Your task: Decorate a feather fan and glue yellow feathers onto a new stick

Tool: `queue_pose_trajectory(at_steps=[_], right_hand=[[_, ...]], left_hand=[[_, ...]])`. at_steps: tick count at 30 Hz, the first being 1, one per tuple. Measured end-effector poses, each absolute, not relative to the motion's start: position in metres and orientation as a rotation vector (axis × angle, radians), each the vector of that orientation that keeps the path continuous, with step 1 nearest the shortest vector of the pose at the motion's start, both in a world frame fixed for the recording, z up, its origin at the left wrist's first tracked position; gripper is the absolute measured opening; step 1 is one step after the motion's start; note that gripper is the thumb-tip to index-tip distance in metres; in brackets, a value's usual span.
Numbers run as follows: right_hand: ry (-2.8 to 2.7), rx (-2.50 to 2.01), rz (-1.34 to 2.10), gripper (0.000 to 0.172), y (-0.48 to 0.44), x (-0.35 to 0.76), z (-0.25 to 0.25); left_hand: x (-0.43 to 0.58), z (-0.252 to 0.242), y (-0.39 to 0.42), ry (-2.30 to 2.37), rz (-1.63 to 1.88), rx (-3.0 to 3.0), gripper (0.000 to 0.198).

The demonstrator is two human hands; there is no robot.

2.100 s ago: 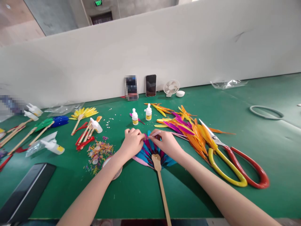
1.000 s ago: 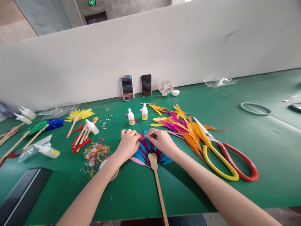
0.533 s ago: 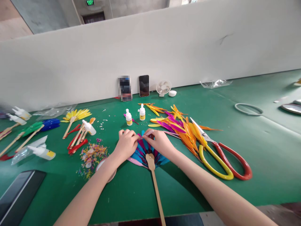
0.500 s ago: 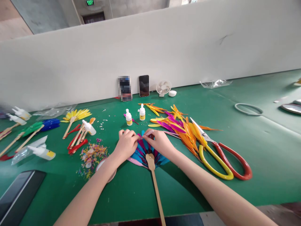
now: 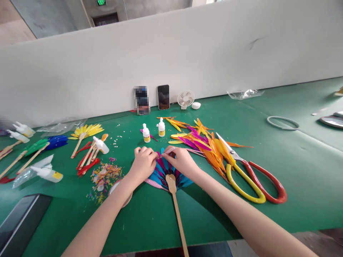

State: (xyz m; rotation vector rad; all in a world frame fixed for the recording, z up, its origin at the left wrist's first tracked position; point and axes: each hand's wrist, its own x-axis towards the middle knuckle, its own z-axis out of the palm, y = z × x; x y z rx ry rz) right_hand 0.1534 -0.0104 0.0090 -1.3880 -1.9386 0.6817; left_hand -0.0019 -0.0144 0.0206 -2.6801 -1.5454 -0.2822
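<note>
A small feather fan [image 5: 164, 174] of blue and magenta feathers on a long wooden stick [image 5: 177, 214] lies on the green table [image 5: 268, 167] in front of me. My left hand [image 5: 143, 163] rests curled on the fan's left side, fingertips pinched on the feathers. My right hand [image 5: 182, 161] is curled on the right side and pinches a pale pink feather [image 5: 168, 151] at the fan's top, where both hands' fingertips meet. The middle of the fan is hidden under my hands.
A heap of orange, yellow and magenta feathers [image 5: 206, 142] lies to the right, with large red and yellow scissors [image 5: 249, 171] on it. Two glue bottles [image 5: 153, 130] stand behind the fan. Finished fans [image 5: 83, 134], loose sticks and confetti scraps [image 5: 104, 176] lie left. Phones and a small fan [image 5: 185, 99] stand by the wall.
My hands have stayed on the fan with only small finger movements at its top. The view has drifted slightly to the right.
</note>
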Motion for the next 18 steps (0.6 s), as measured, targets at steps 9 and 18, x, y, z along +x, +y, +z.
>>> queue_pose_trajectory(at_steps=[9, 18], right_hand=[[-1.933, -1.392, 0.691, 0.015, -0.0102, 0.1535, 0.0092], [-1.923, -1.401, 0.671, 0.015, -0.0097, 0.1533, 0.0082]], left_hand=[[-0.0027, 0.0195, -0.0142, -1.529, -0.293, -2.687, 0.022], [-0.0022, 0.0199, -0.0144, -1.542, -0.265, -2.683, 0.021]])
